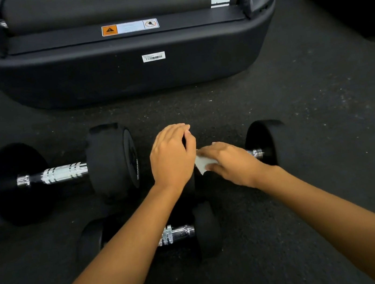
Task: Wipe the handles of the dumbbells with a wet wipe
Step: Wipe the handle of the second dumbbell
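Head view: right hand (231, 162) fingers pinch the wet wipe (206, 163) on one dumbbell handle (256, 153), left hand (172, 156) grips its end — two more dumbbells (63, 172) (176, 234) look undone.

Light level: dim; your frame is mostly black floor (310, 102). Source: soft, overhead; your forearms (117, 263) read brightest. Glare: hard highlights on the chrome handle (63, 173) of the left dumbbell (111, 161); wet wipe (203, 164) the palest patch. Shadows: faint, pooled beneath the weights. Distortion: treadmill (97, 77) edge bows. Sharpness: left hand (171, 156), right hand (231, 162) slightly soft; right dumbbell (267, 141) crushed to black.
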Tool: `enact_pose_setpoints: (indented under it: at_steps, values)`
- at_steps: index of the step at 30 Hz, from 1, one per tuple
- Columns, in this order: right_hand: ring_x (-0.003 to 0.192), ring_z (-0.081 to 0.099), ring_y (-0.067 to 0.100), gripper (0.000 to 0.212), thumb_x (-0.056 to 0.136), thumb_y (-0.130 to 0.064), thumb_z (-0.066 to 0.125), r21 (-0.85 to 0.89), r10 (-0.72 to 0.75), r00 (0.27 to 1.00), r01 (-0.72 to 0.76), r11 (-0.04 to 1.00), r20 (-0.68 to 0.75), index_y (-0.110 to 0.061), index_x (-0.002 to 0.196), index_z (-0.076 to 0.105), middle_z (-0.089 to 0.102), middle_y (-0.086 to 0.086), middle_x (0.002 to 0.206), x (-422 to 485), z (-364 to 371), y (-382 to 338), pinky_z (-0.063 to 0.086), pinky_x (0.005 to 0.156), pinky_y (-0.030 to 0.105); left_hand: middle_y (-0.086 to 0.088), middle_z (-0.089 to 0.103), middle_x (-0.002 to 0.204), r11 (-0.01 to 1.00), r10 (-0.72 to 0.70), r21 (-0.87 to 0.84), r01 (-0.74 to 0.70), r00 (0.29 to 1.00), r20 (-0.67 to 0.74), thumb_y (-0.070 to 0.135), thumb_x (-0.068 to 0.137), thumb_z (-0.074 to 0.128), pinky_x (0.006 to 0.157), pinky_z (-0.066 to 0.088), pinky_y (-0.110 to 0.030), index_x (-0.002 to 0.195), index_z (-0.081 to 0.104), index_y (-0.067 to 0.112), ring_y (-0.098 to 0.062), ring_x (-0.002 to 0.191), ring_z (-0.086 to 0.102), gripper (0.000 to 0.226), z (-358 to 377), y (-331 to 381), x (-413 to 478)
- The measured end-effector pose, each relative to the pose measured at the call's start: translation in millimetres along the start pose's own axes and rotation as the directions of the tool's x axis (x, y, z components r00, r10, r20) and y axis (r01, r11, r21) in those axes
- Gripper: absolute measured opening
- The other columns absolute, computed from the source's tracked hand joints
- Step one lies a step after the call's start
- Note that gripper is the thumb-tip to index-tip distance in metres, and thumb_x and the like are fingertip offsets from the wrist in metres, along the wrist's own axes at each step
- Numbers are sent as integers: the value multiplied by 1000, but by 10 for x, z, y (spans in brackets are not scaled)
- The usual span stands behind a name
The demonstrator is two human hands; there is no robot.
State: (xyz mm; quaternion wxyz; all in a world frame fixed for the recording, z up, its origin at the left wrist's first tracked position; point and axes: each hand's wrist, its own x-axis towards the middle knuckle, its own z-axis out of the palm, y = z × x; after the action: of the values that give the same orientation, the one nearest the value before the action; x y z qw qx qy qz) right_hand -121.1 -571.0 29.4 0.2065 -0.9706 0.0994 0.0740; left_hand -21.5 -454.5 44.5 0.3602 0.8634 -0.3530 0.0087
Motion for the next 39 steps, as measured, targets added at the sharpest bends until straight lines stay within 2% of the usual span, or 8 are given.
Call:
enact_pose_setpoints:
  at_steps: [4,7,9,16,22,29,35,39]
  values:
    - [132,38,21,46,98,-29,43,97,164,968,-185,978,189,-19,142,35,42,5,144,-28,-221,89,30,110,38,-2,64,118,1000,3,3,-3,1000,-3,19,94,44,102,40,-33,114,65,11,-13,116,54,29,1,5,9]
    - [117,50,25,39,101,-35,31,138,233,925,-283,949,299,-15,126,52,57,11,124,99,-306,43,39,99,41,-2,65,117,1000,-5,5,5,1000,-4,19,95,45,101,39,-31,114,65,11,-13,115,54,29,3,15,29]
    - [109,54,28,35,101,-34,30,117,226,936,-265,957,270,-13,110,57,59,10,109,166,-270,-24,42,93,41,-2,65,117,1000,-10,9,10,1000,-5,19,94,45,100,38,-29,113,65,11,-13,115,54,29,4,16,31]
    - [130,41,19,41,98,-24,43,130,135,989,-142,981,56,-20,138,41,47,3,140,-55,-98,101,35,107,38,-1,65,118,1000,1,1,-1,1000,-8,19,94,45,102,37,-29,113,65,11,-13,117,53,29,5,5,-3]
    - [105,57,27,33,100,-28,36,151,240,965,-255,955,106,-16,125,55,62,11,113,140,-129,41,45,88,40,-1,64,118,1000,-2,9,2,1000,2,20,95,44,103,38,-30,115,64,12,-12,117,53,29,4,11,18]
    - [123,49,18,37,97,-26,47,220,126,990,-136,966,61,-19,133,49,54,2,134,76,-82,9,40,102,38,-2,64,118,1000,-2,-7,2,1000,-3,18,94,45,103,38,-31,114,65,11,-13,117,53,29,-1,7,5]
    - [99,58,26,32,100,-31,35,128,214,966,-232,964,142,-12,113,58,62,8,101,205,-141,-73,44,81,38,-3,65,116,1000,3,-3,-3,1000,-9,18,94,46,101,40,-32,113,65,10,-14,115,54,28,-3,7,16]
    - [106,57,26,27,98,-26,43,162,144,989,-145,976,14,-11,117,56,62,9,114,175,27,-138,45,89,38,-2,66,116,1000,9,-9,-9,1000,-9,18,94,46,101,42,-34,112,66,11,-14,114,55,28,11,2,15]
